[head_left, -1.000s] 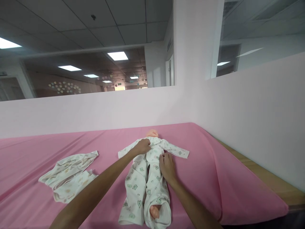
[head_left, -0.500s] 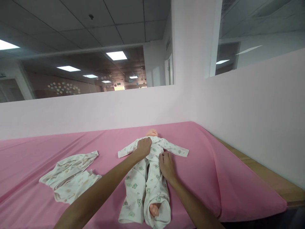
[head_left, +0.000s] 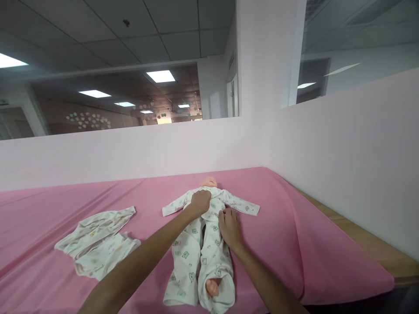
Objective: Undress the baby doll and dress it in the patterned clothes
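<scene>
A baby doll [head_left: 209, 181] lies on its back on the pink sheet, its head toward the wall. It wears a white printed outfit [head_left: 216, 246] with long sleeves spread to both sides; one foot shows at a leg opening. My left hand [head_left: 200, 203] is closed over the chest of the outfit, and what its fingers pinch is hidden. Resting at the doll's waist on the right side, my right hand [head_left: 230, 226] has its fingers bent against the cloth; whether they grip it is unclear.
Another white printed garment [head_left: 98, 248] lies crumpled at the left. The pink sheet [head_left: 268, 244] covers a padded surface with a wooden edge [head_left: 353, 233] at the right. A pale wall [head_left: 131, 152] with windows stands behind.
My left hand has shifted slightly to the right across the doll's chest. My right hand, the doll and the other garment have stayed in place.
</scene>
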Action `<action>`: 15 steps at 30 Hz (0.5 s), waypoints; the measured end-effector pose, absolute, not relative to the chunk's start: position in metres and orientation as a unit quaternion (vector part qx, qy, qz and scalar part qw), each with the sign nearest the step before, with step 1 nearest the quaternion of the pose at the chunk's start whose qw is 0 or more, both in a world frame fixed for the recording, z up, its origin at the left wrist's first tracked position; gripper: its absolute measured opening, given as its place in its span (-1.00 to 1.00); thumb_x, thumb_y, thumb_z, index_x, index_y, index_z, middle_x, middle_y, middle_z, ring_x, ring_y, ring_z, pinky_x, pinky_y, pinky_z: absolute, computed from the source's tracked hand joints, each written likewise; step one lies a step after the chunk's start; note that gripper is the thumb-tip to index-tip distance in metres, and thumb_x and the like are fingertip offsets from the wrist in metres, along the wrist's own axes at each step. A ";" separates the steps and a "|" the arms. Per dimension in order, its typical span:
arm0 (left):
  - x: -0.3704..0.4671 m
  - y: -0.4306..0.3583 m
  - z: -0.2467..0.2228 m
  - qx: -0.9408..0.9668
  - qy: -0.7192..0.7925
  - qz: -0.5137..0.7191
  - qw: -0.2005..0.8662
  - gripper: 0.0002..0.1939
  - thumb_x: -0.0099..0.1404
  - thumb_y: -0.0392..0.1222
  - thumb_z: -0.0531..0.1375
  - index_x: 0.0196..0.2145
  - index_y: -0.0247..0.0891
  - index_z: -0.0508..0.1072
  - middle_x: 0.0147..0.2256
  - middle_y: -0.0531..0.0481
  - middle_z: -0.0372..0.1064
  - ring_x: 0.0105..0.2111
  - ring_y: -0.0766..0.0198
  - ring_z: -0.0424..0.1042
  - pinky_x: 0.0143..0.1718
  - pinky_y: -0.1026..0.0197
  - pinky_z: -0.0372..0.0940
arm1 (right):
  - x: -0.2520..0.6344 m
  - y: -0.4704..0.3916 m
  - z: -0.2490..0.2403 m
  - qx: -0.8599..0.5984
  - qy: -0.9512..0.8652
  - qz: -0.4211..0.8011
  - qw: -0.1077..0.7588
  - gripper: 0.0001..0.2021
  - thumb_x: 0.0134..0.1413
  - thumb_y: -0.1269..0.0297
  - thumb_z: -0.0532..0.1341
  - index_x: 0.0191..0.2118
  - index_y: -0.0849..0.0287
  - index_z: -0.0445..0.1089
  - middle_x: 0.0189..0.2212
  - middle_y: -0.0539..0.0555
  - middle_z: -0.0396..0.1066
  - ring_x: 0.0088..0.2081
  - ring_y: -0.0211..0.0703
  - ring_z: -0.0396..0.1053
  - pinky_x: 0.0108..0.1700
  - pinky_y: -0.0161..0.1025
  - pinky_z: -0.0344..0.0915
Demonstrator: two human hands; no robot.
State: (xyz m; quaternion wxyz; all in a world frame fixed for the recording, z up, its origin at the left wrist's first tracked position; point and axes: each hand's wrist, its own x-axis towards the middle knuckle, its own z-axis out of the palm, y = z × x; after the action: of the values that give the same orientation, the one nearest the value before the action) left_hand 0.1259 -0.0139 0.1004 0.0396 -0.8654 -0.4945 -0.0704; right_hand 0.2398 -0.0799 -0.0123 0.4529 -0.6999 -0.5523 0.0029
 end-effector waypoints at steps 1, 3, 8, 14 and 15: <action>0.126 -0.014 0.100 -0.869 -0.488 -0.081 0.029 -0.76 0.20 -0.48 0.02 -0.24 -0.37 0.43 -0.13 -0.34 0.42 -0.07 -0.07 0.43 -0.11 0.02 0.27 | 0.240 -0.080 -0.012 -0.700 -0.551 0.003 0.455 -0.73 0.30 0.22 -0.06 -0.24 0.19 0.34 -0.19 0.20 0.40 -0.15 -0.03 0.37 -0.13 -0.20 0.23; 0.126 -0.012 0.101 -0.877 -0.471 -0.098 -0.004 -0.83 0.17 -0.46 0.06 -0.36 -0.35 0.42 -0.21 -0.29 0.45 -0.12 -0.05 0.44 -0.16 0.06 0.27 | 0.239 -0.081 -0.012 -0.699 -0.550 0.004 0.457 -0.73 0.29 0.22 -0.06 -0.25 0.19 0.34 -0.19 0.21 0.40 -0.16 -0.03 0.37 -0.13 -0.20 0.23; 0.135 -0.014 0.108 -0.897 -0.387 -0.149 -0.155 -0.89 0.19 -0.26 0.11 -0.47 -0.29 0.38 -0.42 -0.02 0.44 -0.32 0.21 0.46 -0.34 0.26 0.27 | 0.239 -0.082 -0.011 -0.702 -0.546 0.019 0.457 -0.71 0.28 0.19 -0.07 -0.24 0.18 0.35 -0.20 0.22 0.39 -0.15 0.03 0.37 -0.12 -0.14 0.26; 0.186 -0.029 0.108 -0.829 -0.269 -0.230 -0.433 -0.73 0.29 -0.21 0.08 -0.11 -0.38 0.42 -0.17 -0.17 0.51 -0.17 0.27 0.49 -0.22 0.28 0.36 | 0.241 -0.078 -0.012 -0.604 -0.547 0.053 0.577 -0.61 0.18 0.27 -0.01 0.10 0.19 0.26 0.01 0.25 0.34 0.05 0.07 0.30 0.09 0.00 0.24; 0.194 -0.030 0.107 -0.813 -0.254 -0.238 -0.467 -0.70 0.28 -0.21 0.10 -0.07 -0.39 0.41 -0.14 -0.19 0.51 -0.13 0.25 0.48 -0.19 0.27 0.37 | 0.241 -0.077 -0.013 -0.575 -0.547 0.059 0.605 -0.58 0.15 0.29 0.01 0.13 0.18 0.24 0.06 0.23 0.33 0.10 0.04 0.27 0.14 -0.01 0.21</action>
State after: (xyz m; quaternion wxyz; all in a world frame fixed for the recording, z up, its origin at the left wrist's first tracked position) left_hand 0.1941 -0.0296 0.1068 -0.4668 -0.8131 -0.2536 -0.2378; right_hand 0.2408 -0.0769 -0.0126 0.6053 -0.5753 -0.5469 0.0591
